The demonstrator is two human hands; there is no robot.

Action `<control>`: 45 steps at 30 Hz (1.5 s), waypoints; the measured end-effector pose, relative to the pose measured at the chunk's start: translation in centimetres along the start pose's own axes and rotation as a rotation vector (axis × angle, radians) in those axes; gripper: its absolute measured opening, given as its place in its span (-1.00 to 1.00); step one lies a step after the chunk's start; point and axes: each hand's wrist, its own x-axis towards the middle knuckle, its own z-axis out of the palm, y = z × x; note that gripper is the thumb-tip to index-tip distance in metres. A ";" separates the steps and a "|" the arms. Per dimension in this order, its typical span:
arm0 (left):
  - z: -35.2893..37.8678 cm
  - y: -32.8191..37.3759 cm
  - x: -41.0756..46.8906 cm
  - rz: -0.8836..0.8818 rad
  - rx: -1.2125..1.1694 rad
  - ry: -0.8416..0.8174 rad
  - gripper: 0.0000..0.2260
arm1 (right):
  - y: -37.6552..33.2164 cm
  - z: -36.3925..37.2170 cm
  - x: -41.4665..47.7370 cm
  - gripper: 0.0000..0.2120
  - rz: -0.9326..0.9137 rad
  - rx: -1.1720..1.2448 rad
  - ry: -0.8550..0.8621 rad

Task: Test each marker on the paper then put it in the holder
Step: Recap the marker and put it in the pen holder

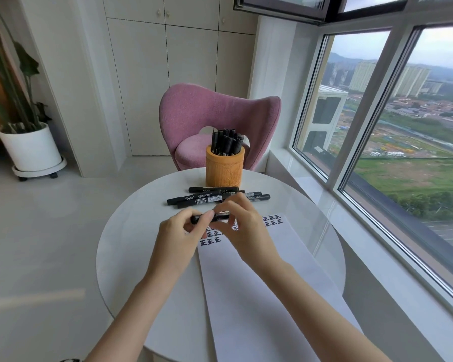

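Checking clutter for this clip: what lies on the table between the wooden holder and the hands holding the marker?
In the head view, a loose cluster of black markers lies flat between the holder and both hands; the rest is bare table.

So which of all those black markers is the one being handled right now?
The marker held level over the paper between the left hand and right hand. The others lie loose on the table or stand in the wooden holder.

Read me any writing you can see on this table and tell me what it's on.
"正", handwritten in black many times in rows: on the paper.
Script logo, barcode and fine print on the loose markers: too small to read.
White print on the markers in the holder: too small to read.
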 end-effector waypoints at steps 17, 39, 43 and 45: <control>0.8 -4.8 3.3 -0.153 0.056 0.009 -0.87 | 2.4 -0.9 12.1 -0.60 0.195 0.244 0.507; 1.0 -6.9 5.3 -0.103 0.125 0.100 -0.89 | 5.6 1.1 15.1 -0.65 0.289 -0.172 0.258; 1.4 -7.4 5.8 -0.031 0.252 0.083 -0.82 | 5.4 0.6 15.6 -0.57 0.324 -0.285 0.134; 1.4 -7.4 6.1 -0.002 0.336 0.083 -0.79 | 5.4 0.5 15.7 -0.56 0.351 -0.329 0.048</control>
